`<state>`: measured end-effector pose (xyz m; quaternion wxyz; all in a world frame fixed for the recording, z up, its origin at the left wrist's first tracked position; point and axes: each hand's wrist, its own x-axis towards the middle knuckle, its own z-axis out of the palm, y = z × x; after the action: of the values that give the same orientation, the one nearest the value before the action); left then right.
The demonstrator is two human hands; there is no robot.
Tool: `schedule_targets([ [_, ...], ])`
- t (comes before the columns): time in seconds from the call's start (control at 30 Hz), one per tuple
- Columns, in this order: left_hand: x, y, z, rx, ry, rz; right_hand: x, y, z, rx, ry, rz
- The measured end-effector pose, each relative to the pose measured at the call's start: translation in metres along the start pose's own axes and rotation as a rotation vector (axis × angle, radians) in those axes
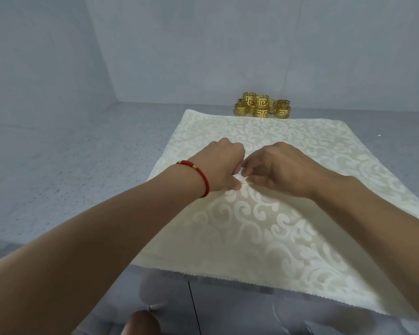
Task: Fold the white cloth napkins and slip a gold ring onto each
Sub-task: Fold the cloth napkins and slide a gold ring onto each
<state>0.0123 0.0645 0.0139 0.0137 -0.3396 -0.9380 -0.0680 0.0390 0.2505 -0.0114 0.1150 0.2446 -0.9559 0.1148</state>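
Fingers of the left hand (221,165) and right hand (279,169) were curled, pinching the scroll-patterned cream napkin (264,226) at its middle.

Napkin (264,213): cream-white, woven with paler white scrollwork. Rings (261,105): bright gold, cut through with an angular key-fret pattern. Table (70,153): pale grey, flecked with dark specks. Bracelet (198,175): red cord, small gold beads. Wall (203,44): plain light grey.
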Motion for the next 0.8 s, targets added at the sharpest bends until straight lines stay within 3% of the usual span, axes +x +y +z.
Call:
schedule_targets([
  [0.3,0.006,0.009,-0.006,0.041,-0.022,0.013,0.003,0.006,-0.009,0.272,-0.02,0.118],
  [0.5,0.013,-0.005,-0.004,-0.282,-0.005,-0.19,0.012,0.012,-0.015,0.275,-0.071,0.136],
  [0.6,0.02,-0.015,-0.004,-0.336,0.048,-0.274,0.017,0.013,-0.014,0.219,-0.031,0.15],
  [0.7,0.038,-0.033,-0.005,-0.285,0.191,-0.338,0.032,0.029,-0.008,0.323,0.104,0.292],
  [0.8,0.056,-0.053,0.001,-0.241,0.336,-0.418,0.052,0.068,-0.003,0.475,0.429,0.638],
])
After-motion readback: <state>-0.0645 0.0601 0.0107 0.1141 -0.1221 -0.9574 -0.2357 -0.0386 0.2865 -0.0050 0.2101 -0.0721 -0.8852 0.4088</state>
